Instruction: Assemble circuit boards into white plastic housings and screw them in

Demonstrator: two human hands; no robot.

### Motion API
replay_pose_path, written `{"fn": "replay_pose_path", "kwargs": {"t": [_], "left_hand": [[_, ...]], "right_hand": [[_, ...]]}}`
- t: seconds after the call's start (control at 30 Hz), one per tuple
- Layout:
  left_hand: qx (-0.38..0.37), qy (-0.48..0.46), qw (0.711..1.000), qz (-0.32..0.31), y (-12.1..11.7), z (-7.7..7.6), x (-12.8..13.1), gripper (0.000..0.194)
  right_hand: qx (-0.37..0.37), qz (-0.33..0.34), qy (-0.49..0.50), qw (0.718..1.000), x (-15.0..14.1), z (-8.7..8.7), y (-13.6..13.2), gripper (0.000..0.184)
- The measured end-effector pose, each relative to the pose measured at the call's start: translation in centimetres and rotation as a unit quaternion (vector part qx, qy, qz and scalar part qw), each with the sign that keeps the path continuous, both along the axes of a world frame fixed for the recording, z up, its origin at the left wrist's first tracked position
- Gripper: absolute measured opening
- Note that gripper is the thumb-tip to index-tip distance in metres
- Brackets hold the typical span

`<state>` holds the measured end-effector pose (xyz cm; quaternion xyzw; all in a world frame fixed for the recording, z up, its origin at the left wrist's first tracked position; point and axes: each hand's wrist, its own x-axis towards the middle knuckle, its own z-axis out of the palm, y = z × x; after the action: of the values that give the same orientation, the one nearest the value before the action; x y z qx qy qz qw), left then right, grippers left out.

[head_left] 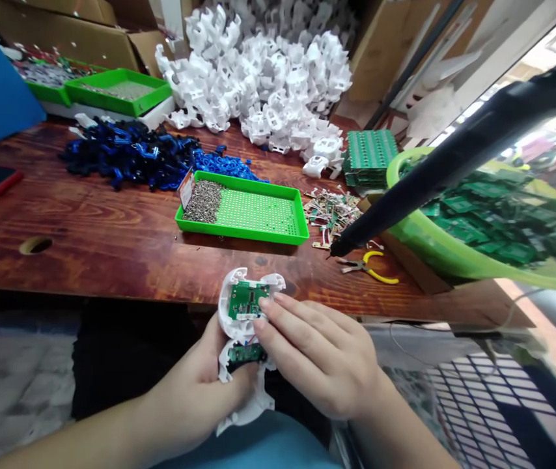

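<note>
My left hand (pixel 200 384) grips a white plastic housing (pixel 239 339) from below, just off the table's front edge. Two small green circuit boards sit inside the shell: an upper circuit board (pixel 246 299) and a lower circuit board (pixel 245 353). My right hand (pixel 317 355) lies over the housing's right side, its fingertips pressing on the edge of the upper board. A black electric screwdriver (pixel 454 156) hangs at a slant from the upper right, its tip above the table beside yellow-handled pliers (pixel 370 267).
On the wooden table (pixel 112 247) stands a green tray (pixel 243 212) of screws, behind it a pile of blue parts (pixel 136 153) and a heap of white housings (pixel 268 85). A lime bowl (pixel 478 260) of green boards is at right. Small boards (pixel 331 212) lie loose.
</note>
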<state>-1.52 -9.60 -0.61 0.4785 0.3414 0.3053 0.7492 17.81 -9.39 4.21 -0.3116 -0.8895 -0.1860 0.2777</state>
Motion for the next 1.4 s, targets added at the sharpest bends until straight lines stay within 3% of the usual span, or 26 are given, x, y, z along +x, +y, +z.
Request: {"fn": "replay_pose_path", "kwargs": {"t": [0.13, 0.27, 0.47, 0.77, 1.07, 1.27, 1.4], "left_hand": [[0.068, 0.043, 0.997, -0.005, -0.1, -0.4, 0.0, 0.062], [0.119, 0.065, 0.991, -0.018, -0.2, -0.6, 0.0, 0.062], [0.181, 0.074, 0.980, -0.031, -0.3, -0.9, -0.1, 0.055], [0.193, 0.072, 0.978, -0.034, 0.1, -1.1, -0.1, 0.051], [0.187, 0.051, 0.979, -0.062, 0.6, -1.4, -0.4, 0.048], [0.272, 0.110, 0.953, -0.074, 0.9, -1.6, -0.5, 0.042], [0.305, 0.143, 0.938, -0.083, 1.0, -1.9, -0.7, 0.056]], "right_hand": [[0.004, 0.025, 0.038, 0.999, -0.1, -0.8, 0.3, 0.023], [-0.037, 0.040, 0.094, 0.994, -0.2, -1.5, 0.2, 0.015], [-0.128, -0.016, 0.198, 0.972, -0.4, -2.2, -0.4, 0.016], [-0.202, 0.024, 0.241, 0.949, -0.2, -2.0, -0.4, 0.016], [-0.204, 0.003, 0.224, 0.953, 0.0, -1.5, -0.9, 0.019], [-0.223, -0.053, 0.186, 0.956, -0.5, -0.3, -1.7, 0.018], [-0.235, -0.086, 0.161, 0.955, -0.7, -0.2, -1.9, 0.018]]}}
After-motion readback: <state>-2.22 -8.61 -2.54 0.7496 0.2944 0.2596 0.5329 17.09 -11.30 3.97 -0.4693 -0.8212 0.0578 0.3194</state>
